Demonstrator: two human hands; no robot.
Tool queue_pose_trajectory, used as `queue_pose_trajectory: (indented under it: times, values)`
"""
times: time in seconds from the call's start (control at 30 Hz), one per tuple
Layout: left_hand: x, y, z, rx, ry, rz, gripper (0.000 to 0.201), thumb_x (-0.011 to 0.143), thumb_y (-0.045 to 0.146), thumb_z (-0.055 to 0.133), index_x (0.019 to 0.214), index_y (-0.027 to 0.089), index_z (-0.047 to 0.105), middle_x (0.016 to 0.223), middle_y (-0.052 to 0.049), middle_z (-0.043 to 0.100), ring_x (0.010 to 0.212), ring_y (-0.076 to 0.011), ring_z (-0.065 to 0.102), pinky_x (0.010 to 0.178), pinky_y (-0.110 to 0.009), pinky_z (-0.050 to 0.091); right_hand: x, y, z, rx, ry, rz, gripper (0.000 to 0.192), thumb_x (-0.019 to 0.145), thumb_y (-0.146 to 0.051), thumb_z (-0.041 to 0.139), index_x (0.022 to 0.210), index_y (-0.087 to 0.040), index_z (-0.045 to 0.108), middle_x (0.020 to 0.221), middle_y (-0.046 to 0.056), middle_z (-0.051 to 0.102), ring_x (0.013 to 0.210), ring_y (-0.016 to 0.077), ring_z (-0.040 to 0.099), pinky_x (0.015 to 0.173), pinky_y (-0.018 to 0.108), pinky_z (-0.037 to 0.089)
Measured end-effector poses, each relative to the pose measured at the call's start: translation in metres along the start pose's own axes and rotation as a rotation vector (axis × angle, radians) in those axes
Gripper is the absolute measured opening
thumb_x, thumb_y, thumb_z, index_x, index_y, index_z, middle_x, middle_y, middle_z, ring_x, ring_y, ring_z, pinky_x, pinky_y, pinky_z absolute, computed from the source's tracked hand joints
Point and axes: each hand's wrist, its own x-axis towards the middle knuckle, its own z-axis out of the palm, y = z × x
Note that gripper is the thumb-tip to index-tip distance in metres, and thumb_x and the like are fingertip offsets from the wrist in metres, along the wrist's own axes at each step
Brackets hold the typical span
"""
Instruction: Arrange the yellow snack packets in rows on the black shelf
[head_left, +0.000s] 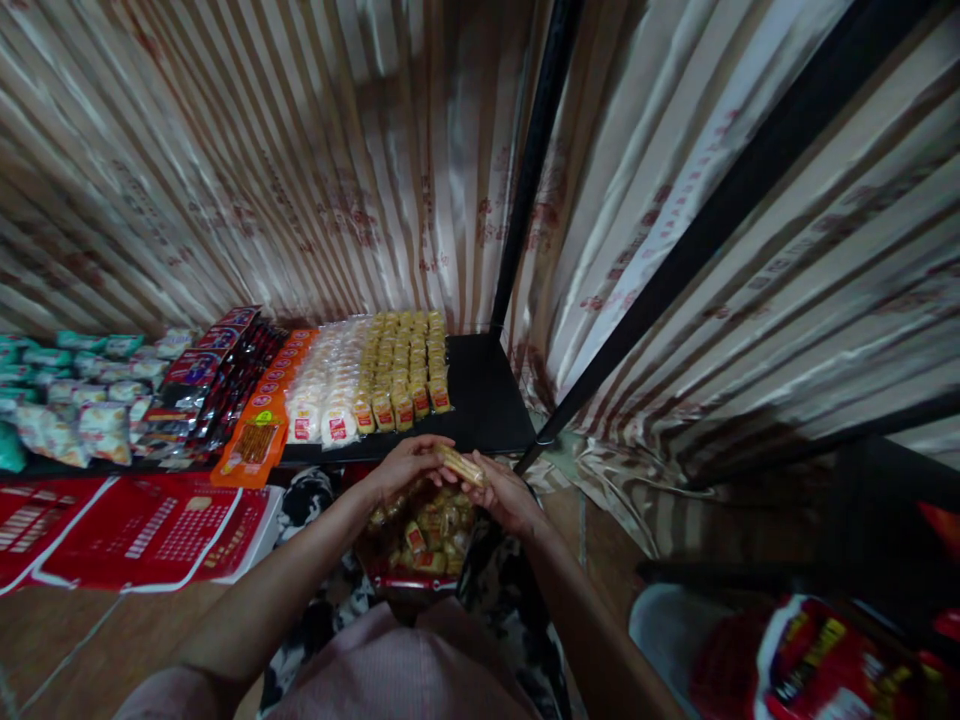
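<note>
In front of my lap, my left hand [414, 463] and my right hand [506, 494] are closed on opposite ends of a yellow-gold wrapped snack [460, 465]. Below them, a red-edged container [416, 584] between my knees holds many loose gold-wrapped snacks [427, 545]. Just beyond my hands, similar gold packs [405, 365] stand in tidy rows on a black shelf [487, 400]. To their left are rows of round white snacks in clear wrappers [330, 390]. The label on the held pack cannot be read.
Orange packets [259, 430], dark red packets [202, 385] and green and white packets [90, 390] fill the shelf's left side. Black frame posts [536, 170] rise before striped curtains. Red bags [180, 520] lie at left; another red package [832, 660] sits lower right.
</note>
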Motion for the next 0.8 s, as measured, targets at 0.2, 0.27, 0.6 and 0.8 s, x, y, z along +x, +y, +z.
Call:
queue_pose_trajectory:
  times: [0.2,0.27,0.6,0.8]
  values:
    - [0.023,0.008,-0.001,0.124,0.142,-0.047,0.031,0.075,0.04,0.063,0.083,0.011,0.059,0.062,-0.003,0.064,0.051,-0.009,0.058,0.048,-0.018,0.04,0.006,0.0,-0.004,0.033,0.166,-0.147,0.047,0.079,-0.061,0.05,0.091,-0.019,0.067,0.09,0.008,0.071,0.083,0.019,0.066,0.075,0.031,0.052]
    - [0.029,0.009,-0.003,0.158,0.146,-0.047,0.032,0.077,0.042,0.062,0.082,0.011,0.058,0.062,-0.003,0.064,0.05,-0.009,0.058,0.047,-0.018,0.04,0.007,-0.003,-0.005,-0.074,0.143,-0.256,0.05,0.076,-0.062,0.052,0.098,-0.019,0.067,0.099,0.008,0.069,0.093,0.0204,0.064,0.084,0.033,0.05]
    - [0.067,0.033,0.008,0.409,0.072,0.073,0.031,0.079,0.045,0.057,0.081,0.014,0.055,0.055,0.001,0.059,0.048,-0.0111,0.055,0.048,-0.022,0.042,0.034,-0.023,-0.016,-0.531,0.238,-0.538,0.045,0.073,-0.044,0.061,0.112,-0.021,0.062,0.105,0.008,0.067,0.094,0.0238,0.061,0.085,0.038,0.049]
    - [0.117,0.054,0.012,0.595,0.27,0.193,0.039,0.081,0.028,0.055,0.117,0.014,0.052,0.079,-0.004,0.063,0.058,-0.012,0.057,0.061,-0.025,0.047,0.074,-0.057,-0.017,-0.47,0.365,-0.618,0.048,0.075,-0.045,0.058,0.116,-0.02,0.059,0.109,0.007,0.065,0.1,0.0243,0.059,0.089,0.038,0.046]
